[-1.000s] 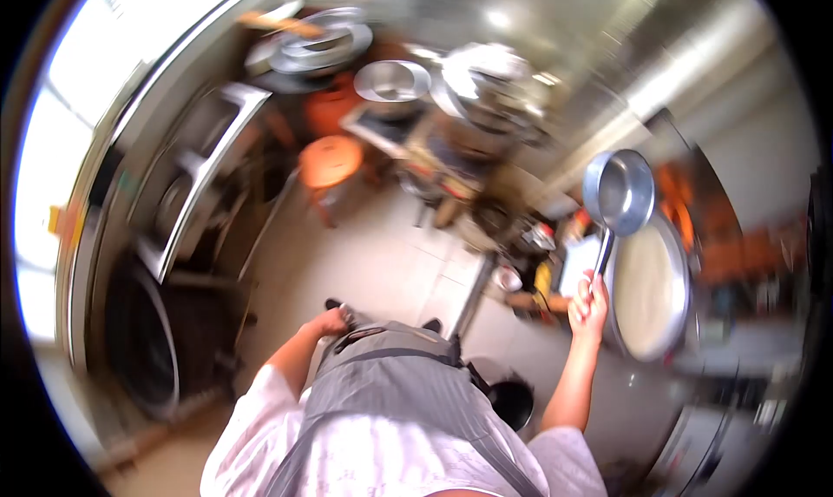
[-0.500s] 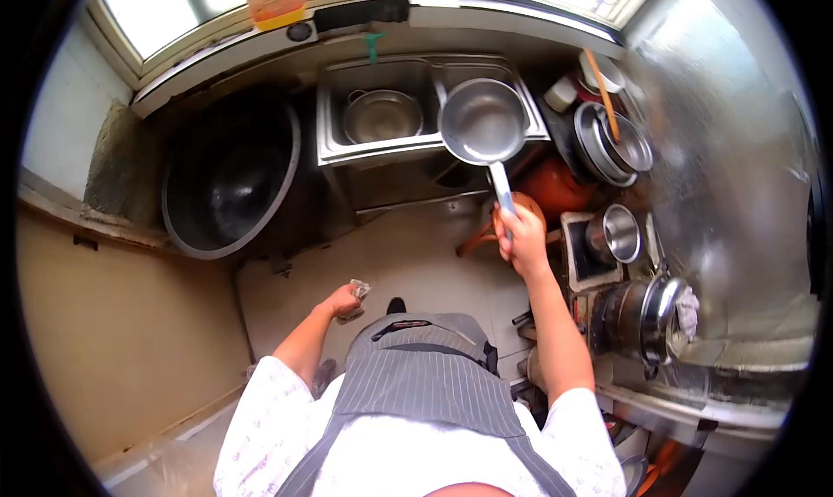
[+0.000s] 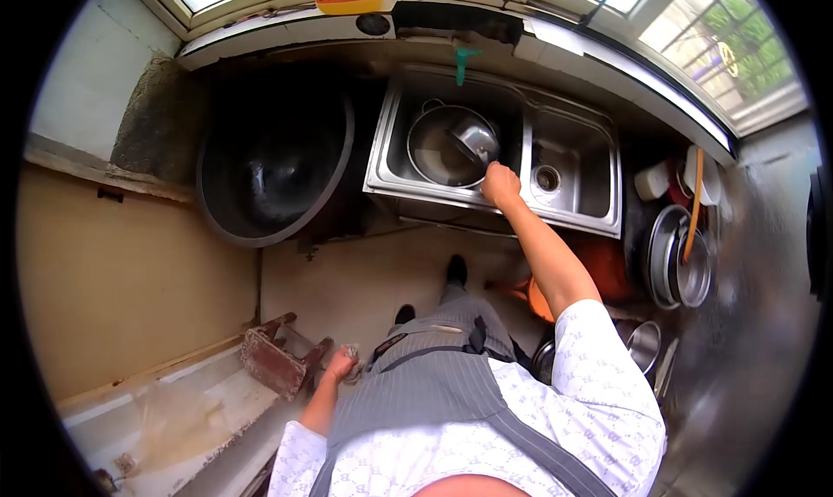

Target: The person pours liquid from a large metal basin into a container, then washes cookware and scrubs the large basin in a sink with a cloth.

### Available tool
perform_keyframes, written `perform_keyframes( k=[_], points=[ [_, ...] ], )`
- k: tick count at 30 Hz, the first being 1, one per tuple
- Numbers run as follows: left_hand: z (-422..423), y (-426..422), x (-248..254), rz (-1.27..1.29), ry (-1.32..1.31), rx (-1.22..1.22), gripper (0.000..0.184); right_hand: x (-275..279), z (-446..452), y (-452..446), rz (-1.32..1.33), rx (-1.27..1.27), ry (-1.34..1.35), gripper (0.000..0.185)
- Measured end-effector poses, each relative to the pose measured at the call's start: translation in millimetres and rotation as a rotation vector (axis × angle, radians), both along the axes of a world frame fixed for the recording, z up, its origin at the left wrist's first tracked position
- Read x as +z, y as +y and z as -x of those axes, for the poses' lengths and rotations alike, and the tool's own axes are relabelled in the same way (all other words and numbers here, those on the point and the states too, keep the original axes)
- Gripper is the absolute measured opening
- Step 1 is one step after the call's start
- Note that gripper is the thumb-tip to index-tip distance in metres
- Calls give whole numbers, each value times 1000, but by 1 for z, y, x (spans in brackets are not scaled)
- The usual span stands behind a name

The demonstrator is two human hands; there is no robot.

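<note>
My right hand (image 3: pixel 501 184) is closed round the handle of a metal saucepan (image 3: pixel 475 136), at the front of the left sink basin. The saucepan is tilted, its bowl down inside a wide metal pot (image 3: pixel 423 154) that sits in that basin. My fist hides most of the handle. Whether the pot holds water is hard to make out. Down by my left hip, my left hand (image 3: pixel 344 358) is closed on a crumpled greyish cloth (image 3: pixel 353 373), partly covered by the fingers.
A double steel sink (image 3: pixel 564 220) stands ahead, a green tap (image 3: pixel 464 56) behind it. To its left is a big dark tub (image 3: pixel 247 233). Stacked metal bowls (image 3: pixel 665 254) sit at right. An orange bucket (image 3: pixel 540 301) and a wooden stool (image 3: pixel 276 364) are low down.
My right hand has carried the saucepan forward and left, from above the right basin into the pot. My body has come closer to the sink. The cloth stays in my left hand.
</note>
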State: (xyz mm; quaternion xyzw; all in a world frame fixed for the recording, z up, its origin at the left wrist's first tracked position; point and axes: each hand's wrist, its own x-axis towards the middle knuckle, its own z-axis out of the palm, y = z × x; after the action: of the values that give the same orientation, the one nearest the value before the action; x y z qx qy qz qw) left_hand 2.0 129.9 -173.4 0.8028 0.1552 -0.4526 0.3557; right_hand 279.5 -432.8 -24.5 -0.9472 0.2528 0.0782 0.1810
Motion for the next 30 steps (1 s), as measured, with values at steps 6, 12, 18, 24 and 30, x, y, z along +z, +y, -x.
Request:
perform_keyframes(
  k=[6,12,18,24,30],
  points=[
    [-28,-105,51,-88,-131,44,55,-44,-10,-22,-251,86,121,29],
    [-94,-174,53,102,-264,116,55,-45,-23,-49,-1257,-463,274,26],
    [-158,-246,115,487,-206,217,49,-24,33,-40,-8,198,-89,36],
    [-182,-291,129,835,-101,-2,44,18,129,4,-534,205,-423,31],
    [-180,-334,183,1094,80,-498,41,75,222,42,-841,89,-381,39]
  ],
)
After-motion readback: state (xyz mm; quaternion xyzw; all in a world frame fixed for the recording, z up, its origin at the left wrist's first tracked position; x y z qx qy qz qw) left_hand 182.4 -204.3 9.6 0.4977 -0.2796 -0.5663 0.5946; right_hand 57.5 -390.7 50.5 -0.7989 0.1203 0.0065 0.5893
